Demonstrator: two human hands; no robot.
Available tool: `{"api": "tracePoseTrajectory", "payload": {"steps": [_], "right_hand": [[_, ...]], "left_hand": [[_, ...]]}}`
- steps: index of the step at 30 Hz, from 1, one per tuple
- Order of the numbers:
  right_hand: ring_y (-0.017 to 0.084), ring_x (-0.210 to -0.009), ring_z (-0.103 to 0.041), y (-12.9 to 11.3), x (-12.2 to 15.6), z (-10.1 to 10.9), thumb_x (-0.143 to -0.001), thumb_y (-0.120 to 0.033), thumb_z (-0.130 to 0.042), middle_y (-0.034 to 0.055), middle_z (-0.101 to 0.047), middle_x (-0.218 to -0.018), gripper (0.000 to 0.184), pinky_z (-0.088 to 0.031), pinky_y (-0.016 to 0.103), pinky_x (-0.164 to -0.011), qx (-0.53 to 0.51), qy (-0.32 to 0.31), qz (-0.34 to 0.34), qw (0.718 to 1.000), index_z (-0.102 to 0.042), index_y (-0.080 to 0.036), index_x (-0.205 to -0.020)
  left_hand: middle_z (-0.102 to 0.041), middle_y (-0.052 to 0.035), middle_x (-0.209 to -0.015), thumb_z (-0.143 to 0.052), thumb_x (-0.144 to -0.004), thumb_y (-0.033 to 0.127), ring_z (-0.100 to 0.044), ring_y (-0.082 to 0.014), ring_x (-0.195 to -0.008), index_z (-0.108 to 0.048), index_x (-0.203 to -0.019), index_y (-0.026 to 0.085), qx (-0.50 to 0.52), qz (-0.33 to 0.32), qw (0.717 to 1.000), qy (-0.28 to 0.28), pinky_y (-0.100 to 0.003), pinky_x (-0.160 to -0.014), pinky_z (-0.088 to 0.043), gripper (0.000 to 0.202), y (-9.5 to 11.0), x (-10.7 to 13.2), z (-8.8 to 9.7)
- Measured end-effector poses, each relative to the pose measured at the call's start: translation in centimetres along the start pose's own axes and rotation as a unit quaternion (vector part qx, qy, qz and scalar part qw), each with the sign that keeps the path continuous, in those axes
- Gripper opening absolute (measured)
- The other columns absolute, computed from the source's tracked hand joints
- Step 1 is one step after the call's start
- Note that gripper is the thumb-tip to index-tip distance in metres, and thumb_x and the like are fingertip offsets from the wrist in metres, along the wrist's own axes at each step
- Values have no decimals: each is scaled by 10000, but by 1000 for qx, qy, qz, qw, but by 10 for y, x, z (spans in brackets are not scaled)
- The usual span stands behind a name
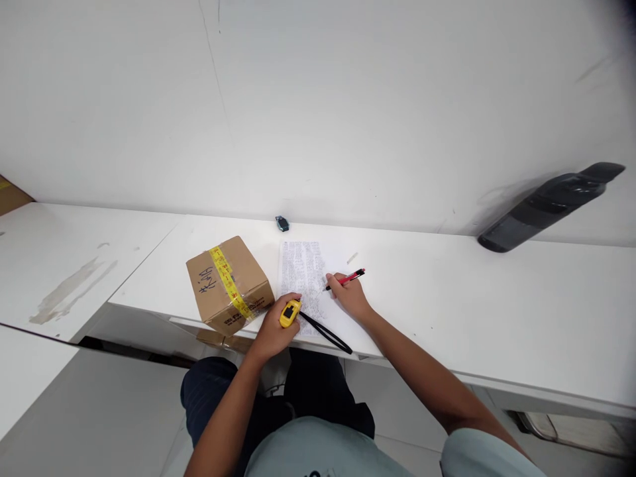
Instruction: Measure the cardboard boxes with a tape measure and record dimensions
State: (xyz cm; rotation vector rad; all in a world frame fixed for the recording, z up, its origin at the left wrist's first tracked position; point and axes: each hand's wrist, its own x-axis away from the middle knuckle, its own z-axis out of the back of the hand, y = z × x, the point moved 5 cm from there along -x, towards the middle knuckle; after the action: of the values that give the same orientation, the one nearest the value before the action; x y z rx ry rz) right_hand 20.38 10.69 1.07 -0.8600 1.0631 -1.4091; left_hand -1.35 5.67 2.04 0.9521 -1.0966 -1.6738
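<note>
My left hand [275, 326] is closed around a small yellow tape measure [289, 313] with a black strap [325, 332] trailing to the right over the table edge. It rests at the lower left of a sheet of paper [302, 271] covered in handwriting. My right hand [349, 294] grips a red pen [346, 278], its tip down on the paper's right side. A brown cardboard box [229, 283] sealed with yellow tape and marked with dark handwriting sits just left of my left hand.
The white table [472, 291] runs along a white wall. A small dark blue object [282, 223] lies at the wall behind the paper. A long dark grey device [546, 207] leans at the far right. Another white surface [59, 265] adjoins on the left.
</note>
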Motion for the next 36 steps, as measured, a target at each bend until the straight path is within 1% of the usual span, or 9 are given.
{"api": "tracePoseTrajectory", "payload": {"steps": [6, 9, 12, 16, 20, 24, 26, 31, 36], "right_hand": [[159, -506, -452, 2, 2, 2, -864, -547, -489, -32, -455, -462, 432, -370, 291, -542, -4, 21, -11, 1000, -557, -220, -590], [155, -500, -445, 2, 2, 3, -865, -537, -494, -35, -449, -460, 427, -369, 291, -542, -4, 24, -13, 1000, -561, -218, -589], [150, -479, -429, 2, 1, 3, -852, -535, -512, -34, -448, -453, 428, -358, 289, -517, -4, 14, -16, 1000, -563, -215, -574], [146, -461, -396, 3, 1, 4, -862, -553, -490, -35, -428, -441, 439, -333, 282, -492, -3, 21, -23, 1000, -582, -214, -599], [150, -469, -395, 3, 1, 4, -848, -571, -501, -31, -424, -446, 444, -334, 286, -505, 0, 19, -18, 1000, -568, -220, -584], [157, -500, -398, 1, 2, 7, -852, -576, -478, -31, -411, -468, 454, -343, 295, -539, 4, 50, -13, 999, -508, -231, -559], [156, -507, -396, -1, 3, 7, -850, -564, -483, -30, -413, -476, 452, -342, 296, -543, 5, 54, -11, 998, -477, -233, -542], [150, -501, -401, -1, 2, 6, -843, -531, -517, -31, -424, -482, 423, -340, 291, -528, 7, 31, -10, 999, -523, -222, -554], [149, -493, -399, 0, 2, 6, -856, -548, -495, -28, -438, -482, 442, -344, 290, -520, 10, 49, -12, 999, -532, -221, -562]], "left_hand": [[-638, -41, -1085, -579, -742, 104, -600, -181, -932, -550, -1263, 235, -7, 1, 1000, -2, -312, -874, -475, 539, -1, 0, 0], [-639, -43, -1082, -577, -744, 101, -600, -182, -941, -550, -1263, 231, -6, 1, 1000, -2, -315, -880, -475, 536, -1, 0, 0], [-641, -50, -1100, -581, -742, 99, -602, -196, -987, -552, -1265, 227, 1, 2, 1000, -2, -322, -899, -473, 540, 0, -1, 0], [-640, -52, -1121, -580, -742, 106, -598, -208, -1037, -555, -1268, 232, 5, 7, 1000, -2, -331, -920, -468, 541, 0, 0, 0], [-638, -49, -1126, -582, -739, 113, -598, -204, -1027, -555, -1269, 237, 9, 9, 1000, 0, -332, -918, -469, 545, -1, 0, 0], [-641, -50, -1104, -589, -737, 113, -603, -200, -995, -557, -1268, 229, 14, 11, 1000, 0, -324, -899, -474, 544, -2, 0, 0], [-640, -50, -1102, -585, -740, 111, -604, -194, -978, -554, -1269, 228, 13, 9, 1000, 0, -319, -891, -475, 542, -2, 0, 0], [-639, -48, -1120, -576, -753, 109, -601, -189, -979, -548, -1271, 235, 13, 7, 1000, 1, -317, -891, -475, 534, -3, 0, 0], [-648, -51, -1106, -607, -733, 121, -603, -210, -1012, -576, -1256, 235, 20, 14, 1000, 13, -333, -903, -484, 536, -2, 0, 1]]}}
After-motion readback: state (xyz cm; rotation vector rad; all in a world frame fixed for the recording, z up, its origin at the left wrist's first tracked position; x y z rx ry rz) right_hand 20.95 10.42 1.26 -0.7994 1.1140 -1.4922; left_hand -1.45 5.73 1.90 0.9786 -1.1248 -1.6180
